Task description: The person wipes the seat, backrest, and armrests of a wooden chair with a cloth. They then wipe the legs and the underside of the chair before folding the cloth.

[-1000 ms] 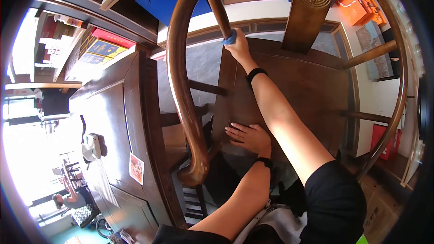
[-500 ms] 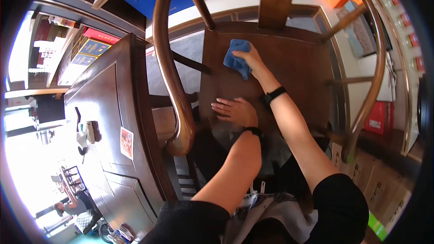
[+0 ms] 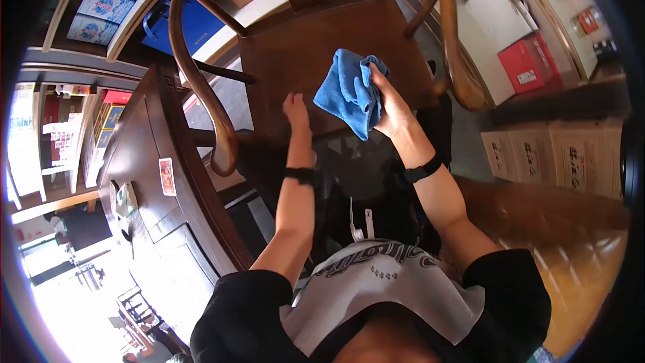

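A dark wooden armchair (image 3: 289, 54) with a curved armrest rail stands in front of me. My right hand (image 3: 393, 111) grips a blue cloth (image 3: 349, 91), held up in the air over the front of the chair seat. My left hand (image 3: 295, 109) rests flat on the front edge of the seat, fingers together, holding nothing. Both wrists wear a black band.
A dark wooden table (image 3: 144, 161) with a small card and a white object stands to the left. Cardboard boxes (image 3: 551, 154), a red box (image 3: 531, 60) and a white box lie to the right. Blue bags sit behind the chair.
My right hand has lifted the blue cloth off the seat and drawn it back toward me. My left hand stays on the seat's front. My view has pulled back from the chair.
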The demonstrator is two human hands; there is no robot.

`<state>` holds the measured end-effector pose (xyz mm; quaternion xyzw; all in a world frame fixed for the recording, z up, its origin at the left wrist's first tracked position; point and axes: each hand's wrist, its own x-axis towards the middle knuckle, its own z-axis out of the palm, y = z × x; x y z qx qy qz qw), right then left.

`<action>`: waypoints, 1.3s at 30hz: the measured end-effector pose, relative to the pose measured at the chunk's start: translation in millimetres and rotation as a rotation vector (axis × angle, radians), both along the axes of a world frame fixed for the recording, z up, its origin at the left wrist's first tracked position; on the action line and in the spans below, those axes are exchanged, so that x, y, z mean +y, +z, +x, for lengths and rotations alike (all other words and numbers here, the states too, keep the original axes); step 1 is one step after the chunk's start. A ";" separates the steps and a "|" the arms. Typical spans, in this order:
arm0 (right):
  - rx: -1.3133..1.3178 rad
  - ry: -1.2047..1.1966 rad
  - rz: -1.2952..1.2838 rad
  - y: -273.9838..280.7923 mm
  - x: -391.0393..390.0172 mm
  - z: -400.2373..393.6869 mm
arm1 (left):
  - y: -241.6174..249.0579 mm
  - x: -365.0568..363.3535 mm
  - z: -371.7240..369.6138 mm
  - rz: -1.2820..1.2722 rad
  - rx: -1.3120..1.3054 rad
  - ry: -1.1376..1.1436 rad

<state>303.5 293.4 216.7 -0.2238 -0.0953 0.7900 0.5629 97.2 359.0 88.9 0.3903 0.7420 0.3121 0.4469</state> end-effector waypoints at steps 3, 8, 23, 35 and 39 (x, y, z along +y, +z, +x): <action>-0.101 0.019 0.051 18.5 -29.4 4.4 | 82.0 -41.6 7.2 0.153 -0.950 -0.300; -0.476 0.135 0.380 40.8 -65.0 15.4 | 190.9 -102.6 30.4 0.178 -0.760 -0.507; -1.170 -0.404 0.674 55.1 -116.0 53.0 | 191.3 -138.9 23.9 0.046 -0.881 -0.248; -1.657 -0.450 1.060 57.3 -128.7 0.9 | 178.5 -146.5 20.1 -0.195 -1.342 -0.181; -1.611 -0.395 1.052 54.1 -136.7 -11.5 | 176.4 -148.6 22.6 -0.150 -1.334 -0.155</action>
